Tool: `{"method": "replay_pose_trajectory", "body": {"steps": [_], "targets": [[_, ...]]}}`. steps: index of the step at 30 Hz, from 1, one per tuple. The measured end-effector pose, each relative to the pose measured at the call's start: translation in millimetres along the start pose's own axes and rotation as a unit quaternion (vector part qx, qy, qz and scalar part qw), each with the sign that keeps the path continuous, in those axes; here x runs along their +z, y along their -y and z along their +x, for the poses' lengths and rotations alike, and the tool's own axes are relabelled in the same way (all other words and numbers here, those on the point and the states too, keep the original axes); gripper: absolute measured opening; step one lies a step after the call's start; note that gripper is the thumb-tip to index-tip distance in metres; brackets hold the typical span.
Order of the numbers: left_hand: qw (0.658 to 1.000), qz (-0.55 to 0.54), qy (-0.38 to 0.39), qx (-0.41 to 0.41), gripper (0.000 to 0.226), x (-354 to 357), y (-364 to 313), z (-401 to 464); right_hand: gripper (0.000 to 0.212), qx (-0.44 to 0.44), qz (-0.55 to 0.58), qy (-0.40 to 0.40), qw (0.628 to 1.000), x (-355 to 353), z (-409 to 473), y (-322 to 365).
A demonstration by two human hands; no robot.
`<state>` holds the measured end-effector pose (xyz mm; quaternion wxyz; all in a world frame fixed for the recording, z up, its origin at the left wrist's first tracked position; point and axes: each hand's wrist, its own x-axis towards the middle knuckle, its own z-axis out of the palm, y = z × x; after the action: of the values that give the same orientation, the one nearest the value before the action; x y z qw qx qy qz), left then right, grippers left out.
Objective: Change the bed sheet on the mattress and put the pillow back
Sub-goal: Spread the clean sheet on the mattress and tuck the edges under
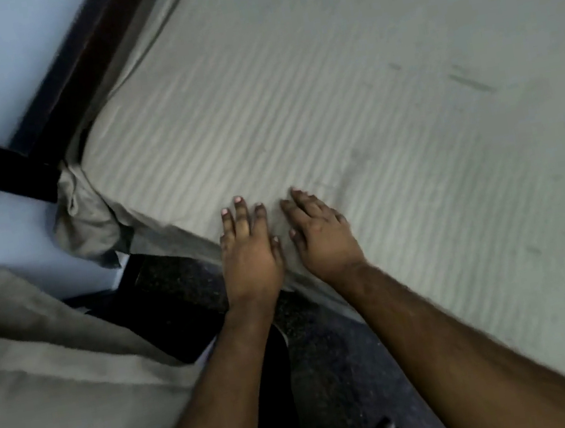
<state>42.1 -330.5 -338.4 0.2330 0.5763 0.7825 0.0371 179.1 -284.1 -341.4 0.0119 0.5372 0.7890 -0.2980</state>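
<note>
We had both hands flat near the bed's edge. Our left hand (249, 256) lay with fingers straight and spread, gripping nothing, palm down on the striped bed sheet (331, 113). Our right hand (321, 237) sat just beside it, fingers also extended and pressing the cloth, holding nothing. Under and beyond both hands the sheet covered the mattress (182, 242), mostly smooth, with faint ridges running away from the fingertips.

We judged the step to be smoothing the fresh sheet along the near side. To the left of our left hand, a loose bunch of fabric (84, 223) hung off the corner by the dark bed frame (73, 69), so that corner seemed untucked, though blur made this uncertain.

Nearer to us, left of the left forearm, lay a pale striped bulk (44, 399), possibly the pillow or the old sheet. Next we would need to tuck that corner, then set the pillow back.
</note>
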Motion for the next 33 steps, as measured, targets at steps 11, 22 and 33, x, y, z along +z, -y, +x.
{"method": "replay_pose_trajectory", "body": {"steps": [11, 22, 33], "targets": [[0.998, -0.044, 0.018, 0.043, 0.070, 81, -63, -132, 0.075, -0.015, -0.110, 0.031, 0.993, 13, -172, -96], [0.989, -0.076, -0.034, 0.125, 0.054, 177, -5, -130, 0.068, -0.117, -0.107, -0.074, 0.985, 152, -175, -122], [0.939, 0.120, -0.146, 0.287, 0.028, 230, 56, -21, 0.074, -0.138, -0.139, -0.115, 0.974, 233, -101, -170]]}}
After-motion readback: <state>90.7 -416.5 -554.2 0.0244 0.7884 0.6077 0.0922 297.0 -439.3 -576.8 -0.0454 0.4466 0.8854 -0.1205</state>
